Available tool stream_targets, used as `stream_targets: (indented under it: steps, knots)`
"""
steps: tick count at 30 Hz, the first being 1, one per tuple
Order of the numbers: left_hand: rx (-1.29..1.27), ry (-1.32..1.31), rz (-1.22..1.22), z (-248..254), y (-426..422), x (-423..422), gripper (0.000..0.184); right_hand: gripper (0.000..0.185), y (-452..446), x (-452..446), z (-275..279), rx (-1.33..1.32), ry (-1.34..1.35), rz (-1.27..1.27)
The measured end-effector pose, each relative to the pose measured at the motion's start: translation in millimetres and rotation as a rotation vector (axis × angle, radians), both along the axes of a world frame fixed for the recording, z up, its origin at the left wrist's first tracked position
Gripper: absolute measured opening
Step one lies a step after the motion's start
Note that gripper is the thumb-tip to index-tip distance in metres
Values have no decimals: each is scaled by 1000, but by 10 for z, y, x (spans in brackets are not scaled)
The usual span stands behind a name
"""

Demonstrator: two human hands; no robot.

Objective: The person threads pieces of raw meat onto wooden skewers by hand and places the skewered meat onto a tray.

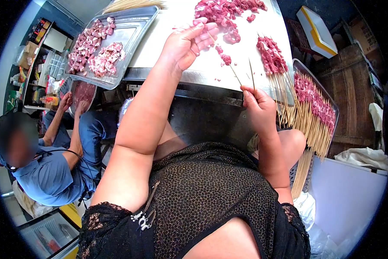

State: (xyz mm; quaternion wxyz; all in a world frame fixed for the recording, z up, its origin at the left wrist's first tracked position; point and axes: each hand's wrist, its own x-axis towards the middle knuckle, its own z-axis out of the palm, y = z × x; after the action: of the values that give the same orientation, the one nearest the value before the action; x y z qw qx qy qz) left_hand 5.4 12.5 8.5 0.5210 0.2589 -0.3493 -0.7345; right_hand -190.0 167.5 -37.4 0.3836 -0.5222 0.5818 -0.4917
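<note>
Pinched in the right grip (260,105) beside a bare second skewer (251,72), the part-loaded bamboo skewer (236,74) slants forward-left over the counter (153,45), its threaded meat chunks (226,59) nearer the left grip (186,45), which spreads loosely at the far end, contact unclear.

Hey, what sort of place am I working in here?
Probably a food-prep workroom: raw meat on the white table, more in a metal tray, and rows of loaded skewers at the right.
</note>
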Motion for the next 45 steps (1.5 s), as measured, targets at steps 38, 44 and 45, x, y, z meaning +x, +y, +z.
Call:
stream_targets:
  steps: [38, 44, 45]
  knots:
    - [-63, -86, 44, 22, 123, -137, 28, 17, 3, 13, -109, -36, -22, -53]
    - [-17, -108, 14, 37, 126, -121, 26, 17, 12, 17, -110, -46, 15, -62]
    - [-20, -113, 15, 38, 130, -123, 25, 17, 12, 17, -98, -53, 27, -64]
